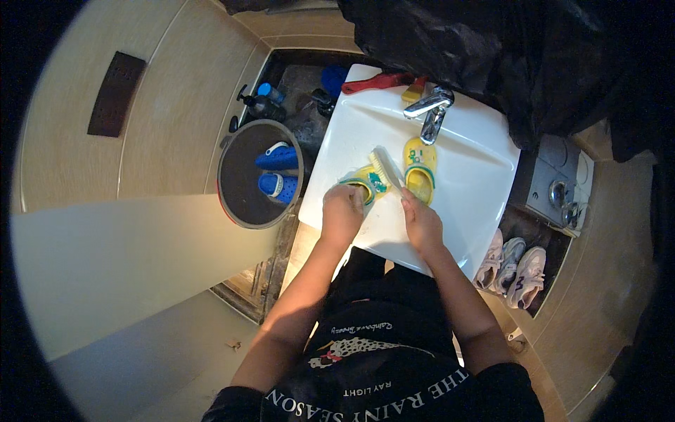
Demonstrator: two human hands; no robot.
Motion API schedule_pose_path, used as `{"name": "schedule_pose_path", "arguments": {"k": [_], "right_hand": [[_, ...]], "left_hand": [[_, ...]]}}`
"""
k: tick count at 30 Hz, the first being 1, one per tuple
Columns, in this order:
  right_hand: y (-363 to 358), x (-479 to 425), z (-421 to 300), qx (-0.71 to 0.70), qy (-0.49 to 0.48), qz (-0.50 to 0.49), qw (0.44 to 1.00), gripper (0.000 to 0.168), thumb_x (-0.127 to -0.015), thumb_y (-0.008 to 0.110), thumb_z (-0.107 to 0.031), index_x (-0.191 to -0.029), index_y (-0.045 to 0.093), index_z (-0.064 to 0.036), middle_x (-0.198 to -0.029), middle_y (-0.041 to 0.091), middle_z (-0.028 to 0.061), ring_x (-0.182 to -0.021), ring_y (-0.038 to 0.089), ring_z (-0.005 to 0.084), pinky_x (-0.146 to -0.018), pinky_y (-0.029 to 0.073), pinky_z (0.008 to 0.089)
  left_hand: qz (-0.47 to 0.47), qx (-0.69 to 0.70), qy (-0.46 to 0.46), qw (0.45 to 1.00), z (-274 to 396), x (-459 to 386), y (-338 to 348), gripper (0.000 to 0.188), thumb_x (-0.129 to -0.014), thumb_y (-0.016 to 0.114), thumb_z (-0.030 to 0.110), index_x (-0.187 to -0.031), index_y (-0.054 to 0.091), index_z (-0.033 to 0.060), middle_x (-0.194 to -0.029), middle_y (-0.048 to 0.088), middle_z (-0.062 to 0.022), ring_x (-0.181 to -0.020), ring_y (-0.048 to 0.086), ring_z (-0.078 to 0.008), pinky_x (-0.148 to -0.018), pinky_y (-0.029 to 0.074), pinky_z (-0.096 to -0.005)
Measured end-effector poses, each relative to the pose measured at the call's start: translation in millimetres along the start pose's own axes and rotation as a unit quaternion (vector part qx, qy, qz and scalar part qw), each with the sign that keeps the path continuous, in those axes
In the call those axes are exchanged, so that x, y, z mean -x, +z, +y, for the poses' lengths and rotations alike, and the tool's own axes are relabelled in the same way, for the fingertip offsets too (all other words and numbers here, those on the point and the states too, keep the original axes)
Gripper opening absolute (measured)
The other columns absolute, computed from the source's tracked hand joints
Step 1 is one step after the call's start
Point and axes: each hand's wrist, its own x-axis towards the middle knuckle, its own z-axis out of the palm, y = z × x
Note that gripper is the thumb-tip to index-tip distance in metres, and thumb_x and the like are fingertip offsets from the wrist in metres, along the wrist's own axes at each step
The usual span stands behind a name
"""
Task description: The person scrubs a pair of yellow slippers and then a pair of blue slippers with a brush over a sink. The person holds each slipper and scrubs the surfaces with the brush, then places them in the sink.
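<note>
Over the white washbasin (464,211), my left hand (344,208) grips the heel end of a small yellow clog (372,182) with green trim. My right hand (419,216) is closed on the handle of a scrubbing brush (387,168), whose pale bristles touch or nearly touch the top of that clog. A second yellow clog (421,169) lies in the basin beside the brush, toe pointing to the chrome faucet (432,113). The fingers of both hands are partly hidden.
Left of the basin, a grey bucket (232,195) holds blue clogs (279,184). Behind it stands a dark pump bottle (263,108). A red-handled brush (377,83) lies on the basin's back ledge. Several sneakers (527,277) sit at right near a grey box (546,176). Black plastic sheeting (474,47) hangs behind.
</note>
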Motion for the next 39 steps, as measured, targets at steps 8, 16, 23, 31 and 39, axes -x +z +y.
{"name": "schedule_pose_path", "arguments": {"k": [8,16,23,31,39], "right_hand": [[27.1,11.5,4.0,-0.143,-0.113,0.084,0.98,0.034,-0.093,0.06,-0.014,-0.126,0.062,-0.006,-0.096,0.065,0.0248,-0.088,0.063,0.0398,-0.079,0.05,0.0444],[-4.9,21.3,12.3,0.052,-0.083,0.03,0.995,0.035,-0.097,0.055,-0.021,-0.131,0.06,-0.012,-0.082,0.063,0.0192,-0.078,0.061,0.0385,-0.07,0.05,0.0465],[-2.0,25.9,1.9,0.004,-0.112,0.104,0.988,0.036,-0.098,0.053,-0.021,-0.132,0.059,-0.014,-0.079,0.062,0.0161,-0.076,0.061,0.0342,-0.067,0.051,0.0459],[-19.8,7.4,-9.6,0.092,-0.115,0.081,0.986,0.041,-0.099,0.049,-0.022,-0.141,0.05,-0.021,-0.083,0.059,0.0157,-0.075,0.064,0.035,-0.066,0.053,0.0487],[-8.9,38.9,-21.7,-0.033,-0.15,0.061,0.986,0.041,-0.1,0.05,-0.024,-0.14,0.05,-0.019,-0.081,0.057,0.0166,-0.079,0.061,0.0356,-0.07,0.051,0.0465]], "left_hand": [[-0.21,0.477,-0.449,0.725,-41.8,-34.9,61.9,0.043,-0.095,0.064,0.035,-0.115,0.06,-0.0033,-0.098,0.067,-0.0086,-0.087,0.067,-0.0225,-0.068,0.053,-0.0357],[-0.131,0.714,-0.42,0.545,-19.2,-34.3,66.3,0.046,-0.103,0.048,0.038,-0.129,0.052,0.0007,-0.119,0.063,-0.0134,-0.108,0.063,-0.0247,-0.097,0.051,-0.0356],[-0.088,0.74,-0.413,0.524,-8.4,-31.6,38.9,0.053,-0.103,0.043,0.046,-0.132,0.05,0.002,-0.125,0.061,-0.0136,-0.116,0.059,-0.0271,-0.103,0.046,-0.0407],[-0.028,0.781,-0.376,0.499,7.7,-33.3,14.5,0.053,-0.101,0.05,0.04,-0.133,0.05,-0.0022,-0.128,0.059,-0.018,-0.119,0.057,-0.0315,-0.106,0.044,-0.0448],[0.003,0.764,-0.365,0.532,3.8,-38.7,11.0,0.055,-0.101,0.047,0.046,-0.132,0.05,-0.0004,-0.126,0.06,-0.0155,-0.118,0.058,-0.0288,-0.103,0.046,-0.0419]]}}
